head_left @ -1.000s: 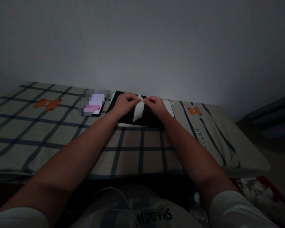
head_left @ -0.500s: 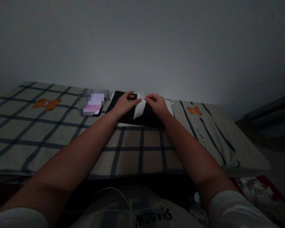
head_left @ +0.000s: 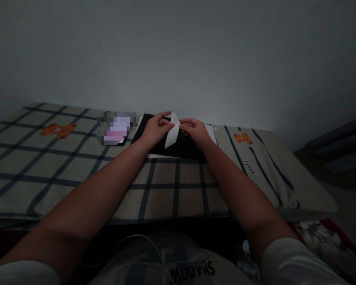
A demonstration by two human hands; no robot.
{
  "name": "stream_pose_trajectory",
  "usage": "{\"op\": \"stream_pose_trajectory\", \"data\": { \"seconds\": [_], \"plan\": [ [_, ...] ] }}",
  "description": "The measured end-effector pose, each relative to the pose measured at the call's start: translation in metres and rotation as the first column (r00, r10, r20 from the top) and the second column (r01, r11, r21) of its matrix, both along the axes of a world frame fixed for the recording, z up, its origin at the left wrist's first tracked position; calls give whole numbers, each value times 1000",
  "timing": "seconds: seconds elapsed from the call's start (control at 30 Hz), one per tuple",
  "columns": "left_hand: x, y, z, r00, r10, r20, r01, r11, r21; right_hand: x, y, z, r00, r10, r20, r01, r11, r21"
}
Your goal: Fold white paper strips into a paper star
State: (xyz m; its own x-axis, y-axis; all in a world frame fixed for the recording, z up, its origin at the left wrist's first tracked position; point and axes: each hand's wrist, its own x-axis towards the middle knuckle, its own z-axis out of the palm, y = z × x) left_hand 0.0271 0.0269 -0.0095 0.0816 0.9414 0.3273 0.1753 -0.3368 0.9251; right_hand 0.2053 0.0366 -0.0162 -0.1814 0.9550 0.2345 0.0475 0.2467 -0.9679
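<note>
Folded paper: one white piece (head_left: 172,134), narrow and pointed at both ends, held tilted above the black sheet, between the two hands.
Left hand: one (head_left: 154,128), placed at the left side of the paper; fingers (head_left: 165,122) are closed in a pinch on its upper left edge, with one finger stretched out above.
Right hand: one (head_left: 195,130), placed at the right side of the paper; fingers (head_left: 185,126) are curled and pinched on its right edge, near the middle.
Black sheet: one (head_left: 184,148), flat and dark, laid under both hands at the far edge of the bed, near the wall.
White sheets: edges (head_left: 211,134) are seen beneath the black sheet at its right and near sides; the count cannot be told.
Phone: one (head_left: 116,130), blurred out, laid just left of the black sheet.
Bed cover: one (head_left: 77,166), pale with dark checks; two orange bear prints are counted, one (head_left: 58,129) far left, one (head_left: 242,138) right of the sheets.
Wall: one (head_left: 178,55), plain and grey, behind the bed.
Cable: one thin white cable (head_left: 142,245), seen across the person's lap.
</note>
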Motion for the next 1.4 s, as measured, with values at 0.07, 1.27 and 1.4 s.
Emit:
{"op": "stream_pose_trajectory", "data": {
  "seconds": [0.07,1.27,1.4],
  "plan": [
    [1,-1,1,1000,-23,13,24,999,-33,0,1,-1,1000,-5,-1,5,1000,9],
    [7,-4,3,952,134,274,-110,989,-101,-5,-4,3,990,131,48,-126,987,-97],
    [8,-4,3,946,151,286,-128,987,-99,-5,-6,6,992,114,53,-109,990,-89]
  ]
}}
